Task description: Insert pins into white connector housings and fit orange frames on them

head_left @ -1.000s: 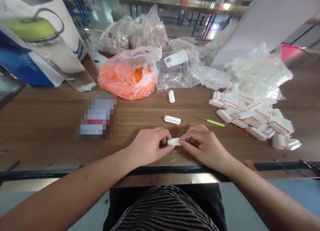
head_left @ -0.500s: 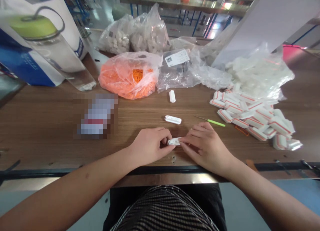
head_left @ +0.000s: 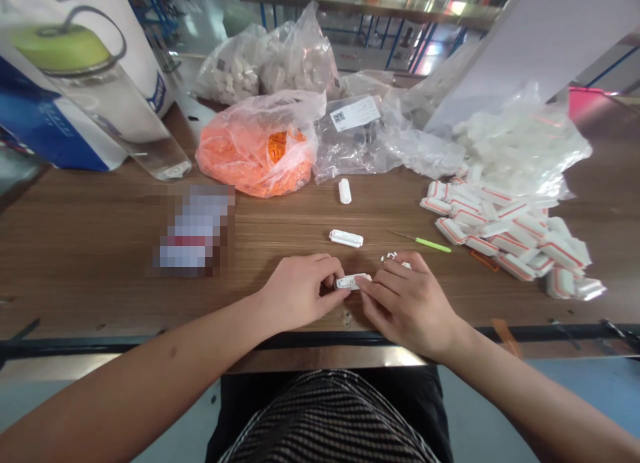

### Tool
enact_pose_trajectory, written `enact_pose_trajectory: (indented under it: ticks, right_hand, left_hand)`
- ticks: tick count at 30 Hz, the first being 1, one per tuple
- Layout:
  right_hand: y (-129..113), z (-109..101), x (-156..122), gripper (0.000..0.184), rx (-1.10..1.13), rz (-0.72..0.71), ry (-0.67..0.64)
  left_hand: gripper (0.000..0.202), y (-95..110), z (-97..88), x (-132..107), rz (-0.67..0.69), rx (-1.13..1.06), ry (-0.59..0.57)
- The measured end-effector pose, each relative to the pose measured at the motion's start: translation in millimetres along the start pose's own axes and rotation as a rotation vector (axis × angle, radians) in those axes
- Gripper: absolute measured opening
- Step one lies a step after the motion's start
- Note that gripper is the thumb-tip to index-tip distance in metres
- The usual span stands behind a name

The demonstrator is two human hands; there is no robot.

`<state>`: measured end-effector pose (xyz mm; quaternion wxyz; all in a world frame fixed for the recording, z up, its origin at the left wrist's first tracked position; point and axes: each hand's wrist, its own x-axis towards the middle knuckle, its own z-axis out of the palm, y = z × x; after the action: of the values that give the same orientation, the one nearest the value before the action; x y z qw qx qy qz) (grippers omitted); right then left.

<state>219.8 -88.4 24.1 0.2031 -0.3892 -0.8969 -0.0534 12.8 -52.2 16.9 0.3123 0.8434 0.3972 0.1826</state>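
Observation:
My left hand [head_left: 305,291] pinches the left end of a small white plastic casing [head_left: 346,283] between thumb and fingers, low over the tabletop. The casing is narrow and long, with rows of tiny marks or holes on its upper face. At its right end lie the curled fingertips of my right hand [head_left: 407,299]; the thumb is partly hidden beneath. Several tiny white pieces [head_left: 389,256] lie just beyond my right fingers. A similar white casing [head_left: 346,238] rests farther up the table, and a plain white cover [head_left: 345,191] lies beyond that.
A green-handled pick [head_left: 433,245] lies near a pile of white casings with orange edges [head_left: 515,236] on the right. Plastic bags, one holding orange parts [head_left: 255,156], line the back. A green-lidded bottle [head_left: 125,109] and a blurred-out object [head_left: 193,229] are left.
My right hand has shifted slightly down, uncovering more of the casing's right end and the tiny white pieces behind the fingers. My left hand keeps its hold in nearly the same place.

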Motion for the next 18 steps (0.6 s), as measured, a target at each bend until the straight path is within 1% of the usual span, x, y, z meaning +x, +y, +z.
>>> enact_pose_trajectory:
  ticks: [3,8,11,13,16,18]
  right_hand:
    - [-1.1,1.8,-1.5,0.02,0.051,0.054,-0.008]
    - [4.7,2.0,-7.3,0.027,0.34,0.174,0.013]
    - [6.8,5.6,-9.1,0.025,0.383,0.196,0.055]
    - [7.2,8.5,-8.9,0.024,0.404,0.214,0.059]
    - [10.5,7.6,-8.5,0.026,0.531,0.259,0.004]
    - [17.2,0.7,-9.8,0.025,0.626,0.325,-0.04]
  left_hand:
    - [0.011,0.4,-0.2,0.2,-0.004,0.012,0.001]
    - [0.013,0.9,-0.9,1.0,-0.008,0.029,0.002]
    - [0.012,1.6,-1.0,0.9,-0.009,0.027,0.004]
    - [0.012,1.9,-1.4,0.8,-0.01,0.029,-0.001]
    - [0.011,1.5,-2.1,0.8,-0.012,0.043,-0.011]
    - [0.011,0.6,-2.4,1.0,-0.006,0.055,-0.012]
